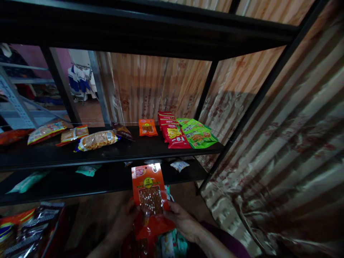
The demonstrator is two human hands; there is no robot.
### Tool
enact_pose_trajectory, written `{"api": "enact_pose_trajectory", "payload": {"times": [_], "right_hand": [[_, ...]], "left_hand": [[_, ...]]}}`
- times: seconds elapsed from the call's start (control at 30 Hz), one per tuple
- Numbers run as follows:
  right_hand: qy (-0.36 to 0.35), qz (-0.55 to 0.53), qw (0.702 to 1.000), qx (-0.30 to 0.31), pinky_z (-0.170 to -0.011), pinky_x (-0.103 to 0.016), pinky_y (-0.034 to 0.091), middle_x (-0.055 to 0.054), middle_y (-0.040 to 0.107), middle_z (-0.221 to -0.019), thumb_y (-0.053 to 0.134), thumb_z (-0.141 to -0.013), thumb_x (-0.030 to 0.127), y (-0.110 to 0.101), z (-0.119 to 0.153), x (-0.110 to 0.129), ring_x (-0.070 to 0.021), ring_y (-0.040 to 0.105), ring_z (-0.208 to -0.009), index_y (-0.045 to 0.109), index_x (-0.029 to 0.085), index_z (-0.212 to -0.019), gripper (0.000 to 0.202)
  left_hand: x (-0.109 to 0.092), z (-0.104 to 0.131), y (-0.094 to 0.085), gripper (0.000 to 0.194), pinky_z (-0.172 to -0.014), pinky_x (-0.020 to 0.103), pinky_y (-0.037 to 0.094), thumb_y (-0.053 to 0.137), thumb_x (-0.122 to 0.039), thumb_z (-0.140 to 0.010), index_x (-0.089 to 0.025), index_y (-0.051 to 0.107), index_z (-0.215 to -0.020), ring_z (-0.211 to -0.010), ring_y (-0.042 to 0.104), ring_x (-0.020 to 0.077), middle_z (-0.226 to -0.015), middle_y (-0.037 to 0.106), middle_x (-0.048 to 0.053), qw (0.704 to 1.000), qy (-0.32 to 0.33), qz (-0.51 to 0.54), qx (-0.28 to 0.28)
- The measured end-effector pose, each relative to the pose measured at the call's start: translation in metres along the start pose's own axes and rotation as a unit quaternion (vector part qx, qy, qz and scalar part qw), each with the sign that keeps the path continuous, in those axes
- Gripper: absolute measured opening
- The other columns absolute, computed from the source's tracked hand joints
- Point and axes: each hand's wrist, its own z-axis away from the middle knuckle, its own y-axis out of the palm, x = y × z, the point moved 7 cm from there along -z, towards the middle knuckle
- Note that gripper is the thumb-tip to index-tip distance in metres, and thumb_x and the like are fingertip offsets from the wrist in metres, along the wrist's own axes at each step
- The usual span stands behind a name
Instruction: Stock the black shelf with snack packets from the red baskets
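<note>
An orange snack packet with a clear window showing thin brown sticks is held upright in front of the shelf. My right hand pinches its right edge, thumb toward the front. At its left edge my left hand is closed on it, dim and slightly blurred. Below, partly hidden by my hands, are more orange packets and some teal-and-white packets. On the shelf behind stands a similar orange packet, left of a row of red snack bags and green snack bags.
Several snack bags lie along the left of the black shelf. The lower shelf bears small teal packets and a white packet. A box of dark packets stands at lower left. A curtain hangs at right.
</note>
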Motion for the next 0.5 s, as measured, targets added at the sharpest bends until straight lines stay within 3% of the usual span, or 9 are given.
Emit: {"api": "enact_pose_trajectory", "payload": {"times": [0.13, 0.23, 0.37, 0.5], "right_hand": [[-0.027, 0.019, 0.999, 0.011, -0.092, -0.043, 0.045, -0.009, 0.071, -0.093, 0.077, -0.067, 0.045, 0.0, -0.011, 0.035, -0.0243, 0.068, -0.089, 0.067, 0.016, -0.097, 0.043], [-0.066, 0.023, 0.998, 0.004, -0.09, -0.041, 0.046, -0.009, 0.072, -0.095, 0.078, -0.068, 0.043, -0.004, -0.034, 0.069, -0.0218, 0.068, -0.086, 0.067, 0.015, -0.1, 0.044], [-0.12, 0.038, 0.991, -0.041, -0.083, -0.036, 0.05, -0.005, 0.072, -0.085, 0.079, -0.065, 0.039, -0.019, -0.087, 0.117, -0.0183, 0.068, -0.076, 0.066, 0.017, -0.095, 0.039], [-0.174, 0.083, 0.972, -0.133, -0.074, -0.03, 0.052, -0.001, 0.071, -0.074, 0.074, -0.066, 0.028, -0.043, -0.153, 0.169, -0.0164, 0.067, -0.07, 0.064, 0.018, -0.084, 0.023]], "left_hand": [[-0.042, -0.01, -0.001, 0.037, -0.074, 0.031, 0.048, 0.071, -0.048, -0.064, -0.017, 0.068, -0.084, -0.082, 0.063, 0.0229, -0.083, 0.071, 0.006, 1.0, 0.01, 0.023, 0.002], [-0.078, -0.031, -0.002, 0.033, -0.067, 0.028, 0.048, 0.071, -0.043, -0.064, -0.017, 0.067, -0.084, -0.074, 0.063, 0.0199, -0.078, 0.071, 0.005, 0.999, 0.018, 0.042, -0.012], [-0.131, -0.08, -0.002, 0.024, -0.065, 0.029, 0.049, 0.07, -0.035, -0.065, -0.016, 0.066, -0.079, -0.066, 0.063, 0.0186, -0.069, 0.069, 0.003, 0.995, 0.063, 0.076, -0.028], [-0.179, -0.142, -0.012, 0.009, -0.065, 0.028, 0.05, 0.067, -0.02, -0.067, -0.014, 0.063, -0.074, -0.059, 0.061, 0.0147, -0.066, 0.067, 0.003, 0.983, 0.093, 0.108, -0.116]]}}
